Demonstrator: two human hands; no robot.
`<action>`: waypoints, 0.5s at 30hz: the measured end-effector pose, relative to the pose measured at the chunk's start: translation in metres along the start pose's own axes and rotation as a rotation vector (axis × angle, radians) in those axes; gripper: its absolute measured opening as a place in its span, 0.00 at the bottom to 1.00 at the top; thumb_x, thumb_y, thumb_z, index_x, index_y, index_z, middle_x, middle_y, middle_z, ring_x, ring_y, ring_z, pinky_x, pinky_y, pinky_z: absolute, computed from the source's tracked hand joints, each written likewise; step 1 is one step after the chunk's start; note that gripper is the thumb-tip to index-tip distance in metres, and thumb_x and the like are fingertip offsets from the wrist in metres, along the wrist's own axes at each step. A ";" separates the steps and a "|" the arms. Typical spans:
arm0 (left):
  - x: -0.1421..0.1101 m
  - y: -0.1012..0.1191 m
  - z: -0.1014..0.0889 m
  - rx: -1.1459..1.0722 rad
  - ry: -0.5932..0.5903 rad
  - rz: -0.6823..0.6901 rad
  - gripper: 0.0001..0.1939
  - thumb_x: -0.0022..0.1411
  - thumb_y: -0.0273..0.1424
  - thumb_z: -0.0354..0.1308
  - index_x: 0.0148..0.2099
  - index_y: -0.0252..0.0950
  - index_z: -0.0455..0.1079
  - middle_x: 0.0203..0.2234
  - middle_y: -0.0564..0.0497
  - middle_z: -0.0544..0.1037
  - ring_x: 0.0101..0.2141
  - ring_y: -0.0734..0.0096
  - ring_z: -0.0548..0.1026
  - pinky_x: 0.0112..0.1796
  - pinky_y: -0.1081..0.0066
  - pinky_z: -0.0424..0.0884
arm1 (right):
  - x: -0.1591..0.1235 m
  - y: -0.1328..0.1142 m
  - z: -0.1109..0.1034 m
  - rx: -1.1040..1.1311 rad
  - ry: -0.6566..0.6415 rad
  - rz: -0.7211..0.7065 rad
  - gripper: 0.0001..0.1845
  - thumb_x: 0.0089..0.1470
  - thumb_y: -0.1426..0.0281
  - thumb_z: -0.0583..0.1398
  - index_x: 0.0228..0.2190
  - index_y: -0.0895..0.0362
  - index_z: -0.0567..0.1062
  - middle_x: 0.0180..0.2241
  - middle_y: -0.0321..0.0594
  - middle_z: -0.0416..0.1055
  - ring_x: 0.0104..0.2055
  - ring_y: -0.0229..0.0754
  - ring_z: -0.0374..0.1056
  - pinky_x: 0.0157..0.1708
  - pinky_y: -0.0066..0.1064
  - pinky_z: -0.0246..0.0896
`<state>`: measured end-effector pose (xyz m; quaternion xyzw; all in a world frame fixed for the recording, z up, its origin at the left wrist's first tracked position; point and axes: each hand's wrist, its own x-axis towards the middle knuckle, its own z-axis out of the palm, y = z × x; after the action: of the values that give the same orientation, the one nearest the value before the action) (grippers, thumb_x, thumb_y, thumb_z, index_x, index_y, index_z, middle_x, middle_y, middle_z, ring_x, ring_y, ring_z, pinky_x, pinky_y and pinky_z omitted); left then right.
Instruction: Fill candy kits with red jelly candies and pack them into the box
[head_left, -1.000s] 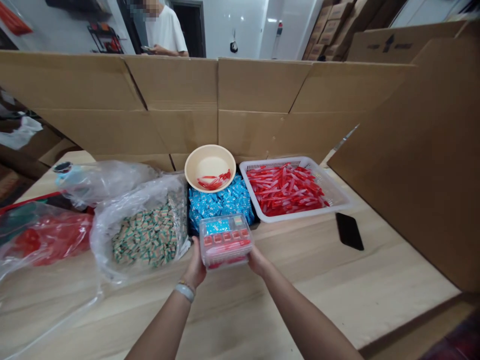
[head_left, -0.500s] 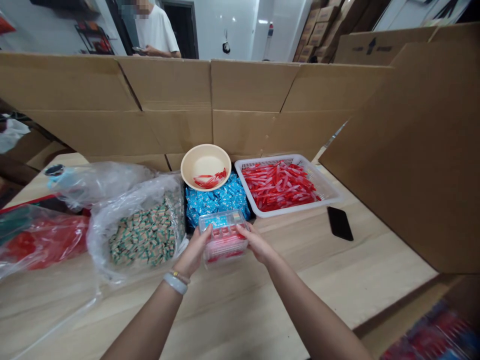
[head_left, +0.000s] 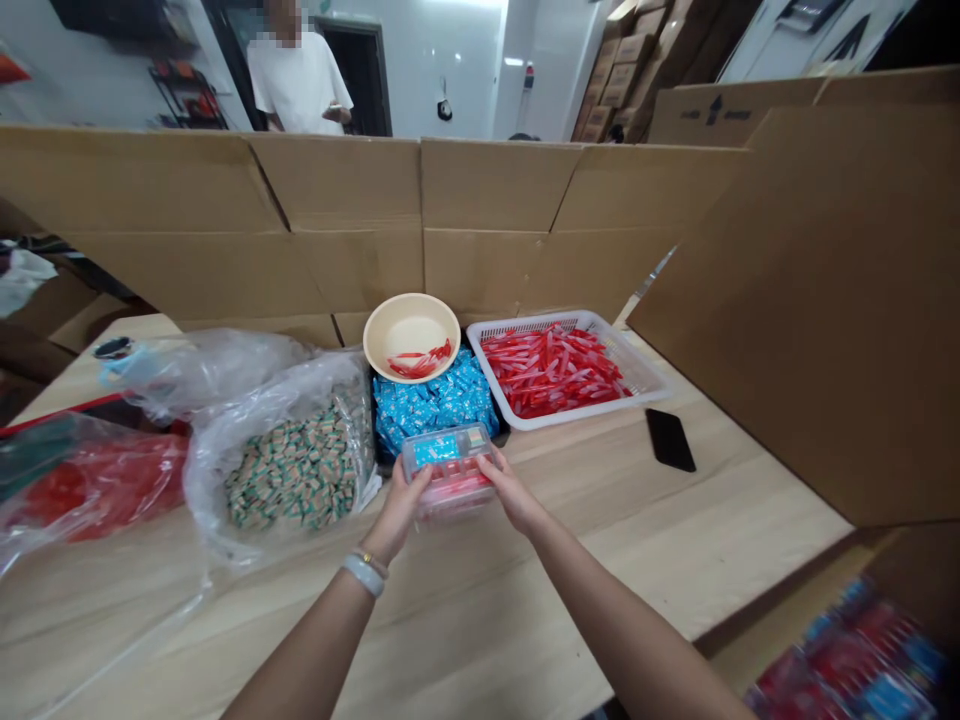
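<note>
Centrally in the head view, the left hand (head_left: 400,508) and right hand (head_left: 517,495) have their fingers closed on the sides of a clear plastic box (head_left: 448,472), thumbs on top, just nearer than the blue packets (head_left: 442,398). Right of these, a white basket (head_left: 636,375) holds red plastic sticks (head_left: 555,372); left, a clear bag (head_left: 207,480) holds green-and-tan pieces (head_left: 292,470).

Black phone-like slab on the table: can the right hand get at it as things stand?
Likely yes, once it lets go: the right hand is on the clear plastic box. Wooden tabletop runs from there to the slab; the white basket sits beyond that path.
</note>
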<state>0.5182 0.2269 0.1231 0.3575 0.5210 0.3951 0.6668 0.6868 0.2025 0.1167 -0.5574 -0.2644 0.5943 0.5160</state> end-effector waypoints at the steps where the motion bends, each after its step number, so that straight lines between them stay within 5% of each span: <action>1: -0.001 0.000 -0.002 0.046 0.028 -0.019 0.36 0.48 0.42 0.57 0.55 0.35 0.49 0.52 0.42 0.62 0.49 0.63 0.63 0.49 0.66 0.59 | 0.000 0.000 -0.002 0.002 0.004 0.012 0.30 0.42 0.55 0.58 0.47 0.50 0.62 0.46 0.37 0.66 0.48 0.43 0.61 0.48 0.36 0.54; 5: 0.004 0.011 -0.016 0.387 0.045 -0.024 0.41 0.45 0.45 0.58 0.55 0.28 0.48 0.52 0.35 0.59 0.51 0.57 0.61 0.50 0.62 0.58 | -0.001 -0.005 -0.005 -0.055 0.028 0.079 0.28 0.42 0.53 0.56 0.43 0.54 0.67 0.40 0.40 0.70 0.44 0.46 0.65 0.45 0.41 0.56; 8: 0.021 0.038 -0.017 0.729 0.011 0.275 0.47 0.41 0.44 0.60 0.58 0.26 0.45 0.56 0.34 0.51 0.55 0.55 0.52 0.54 0.61 0.49 | 0.002 -0.013 -0.002 -0.057 0.004 0.088 0.27 0.42 0.53 0.57 0.42 0.55 0.68 0.38 0.41 0.72 0.42 0.46 0.66 0.45 0.42 0.56; 11: 0.052 0.068 -0.001 0.902 -0.314 0.495 0.44 0.40 0.41 0.62 0.57 0.31 0.51 0.56 0.39 0.53 0.56 0.57 0.51 0.55 0.65 0.47 | 0.003 -0.019 0.000 -0.016 0.067 0.049 0.29 0.39 0.54 0.59 0.43 0.55 0.68 0.42 0.41 0.70 0.45 0.47 0.63 0.47 0.41 0.54; 15: 0.096 0.090 0.029 0.906 -0.724 0.056 0.42 0.27 0.34 0.68 0.49 0.33 0.63 0.52 0.41 0.62 0.54 0.51 0.56 0.53 0.61 0.51 | -0.020 -0.006 -0.002 0.053 0.504 0.003 0.40 0.36 0.50 0.58 0.51 0.52 0.58 0.56 0.42 0.53 0.56 0.47 0.49 0.54 0.41 0.42</action>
<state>0.5469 0.3506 0.1692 0.7334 0.3672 0.0028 0.5721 0.6872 0.1857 0.1296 -0.6747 -0.1110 0.4443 0.5789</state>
